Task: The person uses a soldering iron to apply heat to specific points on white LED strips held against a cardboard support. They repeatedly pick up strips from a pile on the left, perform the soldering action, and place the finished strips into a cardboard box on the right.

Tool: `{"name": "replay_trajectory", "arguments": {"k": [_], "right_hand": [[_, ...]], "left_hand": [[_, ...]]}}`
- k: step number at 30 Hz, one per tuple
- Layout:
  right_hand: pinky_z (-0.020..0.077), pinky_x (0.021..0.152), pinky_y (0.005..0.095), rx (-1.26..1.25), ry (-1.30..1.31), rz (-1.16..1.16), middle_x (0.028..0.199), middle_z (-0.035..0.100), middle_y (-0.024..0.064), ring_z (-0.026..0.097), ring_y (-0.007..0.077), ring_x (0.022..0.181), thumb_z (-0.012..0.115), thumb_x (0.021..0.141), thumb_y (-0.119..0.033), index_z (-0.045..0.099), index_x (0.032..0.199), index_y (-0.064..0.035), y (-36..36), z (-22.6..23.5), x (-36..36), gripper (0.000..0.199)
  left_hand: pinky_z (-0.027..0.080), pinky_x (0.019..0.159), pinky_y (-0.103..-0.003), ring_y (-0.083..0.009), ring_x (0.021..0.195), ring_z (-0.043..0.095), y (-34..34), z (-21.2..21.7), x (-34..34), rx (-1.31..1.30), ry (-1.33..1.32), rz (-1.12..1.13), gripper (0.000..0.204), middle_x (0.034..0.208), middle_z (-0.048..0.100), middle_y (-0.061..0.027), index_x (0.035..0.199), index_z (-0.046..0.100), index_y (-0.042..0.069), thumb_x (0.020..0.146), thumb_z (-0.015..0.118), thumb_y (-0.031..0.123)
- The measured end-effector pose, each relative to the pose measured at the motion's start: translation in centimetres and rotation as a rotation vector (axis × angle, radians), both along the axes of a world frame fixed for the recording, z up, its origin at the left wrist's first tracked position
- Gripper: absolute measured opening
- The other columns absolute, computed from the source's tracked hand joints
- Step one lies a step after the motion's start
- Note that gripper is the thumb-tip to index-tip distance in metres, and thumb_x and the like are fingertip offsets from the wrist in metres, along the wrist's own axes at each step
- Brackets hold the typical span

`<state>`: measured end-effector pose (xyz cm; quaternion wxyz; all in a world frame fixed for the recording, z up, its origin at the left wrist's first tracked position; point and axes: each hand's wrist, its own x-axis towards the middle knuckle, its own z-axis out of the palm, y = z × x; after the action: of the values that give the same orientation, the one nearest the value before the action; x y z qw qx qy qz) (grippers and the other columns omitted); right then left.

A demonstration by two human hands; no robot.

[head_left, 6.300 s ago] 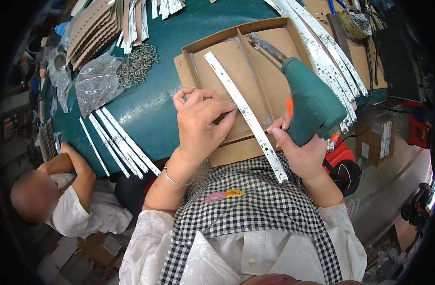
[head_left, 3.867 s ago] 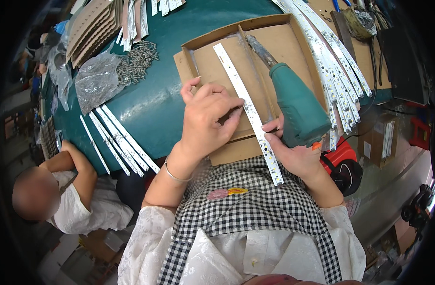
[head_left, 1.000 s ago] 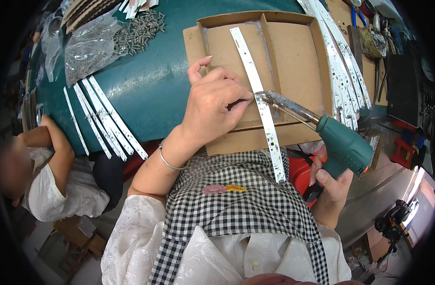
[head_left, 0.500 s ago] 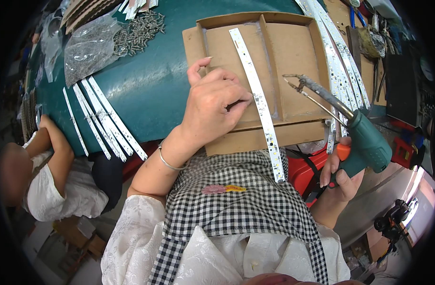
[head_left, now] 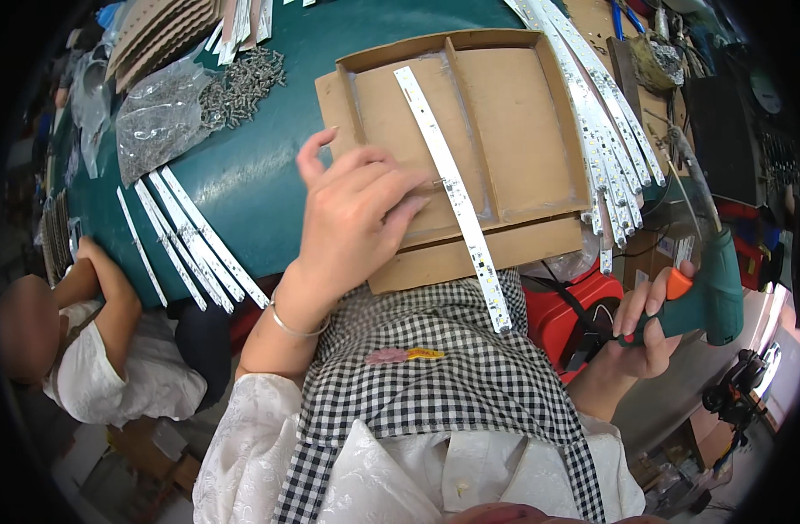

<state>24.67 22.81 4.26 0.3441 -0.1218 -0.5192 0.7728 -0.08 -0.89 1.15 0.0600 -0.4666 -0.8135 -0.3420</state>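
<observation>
Head: screws (head_left: 243,83) (loose) beside tray (head_left: 522,113)

Person wearing a black-and-white checked apron (head_left: 435,384), white patterned sleeves showing beside the apron, thin silver bangle (head_left: 293,325) circling the left wrist

The left hand (head_left: 356,218) lies palm down with its forearm rising from the lower middle of the view, a thin bangle at the wrist; its fingers are spread and slightly curled, the fingertips (head_left: 415,206) pressing flat while the index finger lifts a little off to the upper left. The right hand (head_left: 649,327) is held well out to the person's right and lower, off the table's edge, its fingers wrapped tight in a fist-like grip with the knuckles facing the camera. The right forearm runs down and inward toward the body, bent at the elbow.
</observation>
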Motion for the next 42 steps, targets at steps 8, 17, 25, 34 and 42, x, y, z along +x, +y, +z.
{"name": "replay_trajectory", "arguments": {"k": [8, 17, 25, 34, 42], "right_hand": [[0.0484, 0.05, 0.0246, 0.217, -0.099, -0.314, 0.097, 0.046, 0.0106, 0.051, 0.0146, 0.066, 0.062, 0.083, 0.003, 0.032, 0.146, 0.0072, -0.4, -0.2, -1.0, 0.07], [0.0533, 0.076, 0.0285, 0.654, -0.474, -0.591, 0.095, 0.068, 0.0076, 0.067, 0.0146, 0.083, 0.076, 0.081, 0.008, 0.057, 0.123, 0.0005, 4.6, -4.4, -2.5, 0.047], [0.0527, 0.09, 0.0387, 1.24, -0.838, -0.535, 0.113, 0.069, 0.0203, 0.069, 0.0346, 0.104, 0.085, 0.075, -0.011, 0.056, 0.133, -0.0037, 4.7, -3.0, -6.7, 0.065], [0.0516, 0.081, 0.0325, 0.954, -0.849, -0.362, 0.097, 0.065, 0.0089, 0.062, 0.0198, 0.084, 0.082, 0.083, -0.006, 0.057, 0.118, 0.0014, 8.0, -6.9, -6.5, 0.043], [0.0492, 0.07, 0.0259, 0.773, -0.416, -0.439, 0.097, 0.063, 0.0032, 0.059, 0.0113, 0.083, 0.073, 0.087, 0.002, 0.061, 0.123, 0.003, 8.3, -7.4, -6.1, 0.038]], "left_hand": [[0.04, 0.093, -0.048, -0.0237, 0.095, 0.061, 0.6, 2.8, 3.6, -0.069, -0.041, -0.442, 0.037, 0.111, 0.072, -0.0026, 0.107, 0.073, 0.01, 0.071, 0.08, 0.013], [0.043, 0.089, -0.04, -0.0205, 0.092, 0.058, 3.0, 2.2, 4.4, -0.118, 0.161, -0.631, 0.032, 0.106, 0.07, -0.0024, 0.108, 0.072, 0.005, 0.077, 0.067, 0.013], [0.046, 0.088, -0.041, -0.0174, 0.086, 0.057, -1.2, 4.7, 4.1, -0.076, 0.297, -0.512, 0.034, 0.098, 0.064, -0.002, 0.105, 0.072, 0.004, 0.074, 0.066, 0.015], [0.045, 0.085, -0.038, -0.0184, 0.081, 0.059, -14.2, 8.2, 2.2, -0.36, 0.139, -0.084, 0.024, 0.096, 0.07, -0.0012, 0.099, 0.074, 0.008, 0.076, 0.069, 0.01], [0.046, 0.084, -0.036, -0.0218, 0.087, 0.058, -20.0, 4.3, -1.1, -0.548, 0.054, 0.013, 0.027, 0.094, 0.07, -0.0016, 0.094, 0.077, 0.008, 0.071, 0.068, -0.003]]}}
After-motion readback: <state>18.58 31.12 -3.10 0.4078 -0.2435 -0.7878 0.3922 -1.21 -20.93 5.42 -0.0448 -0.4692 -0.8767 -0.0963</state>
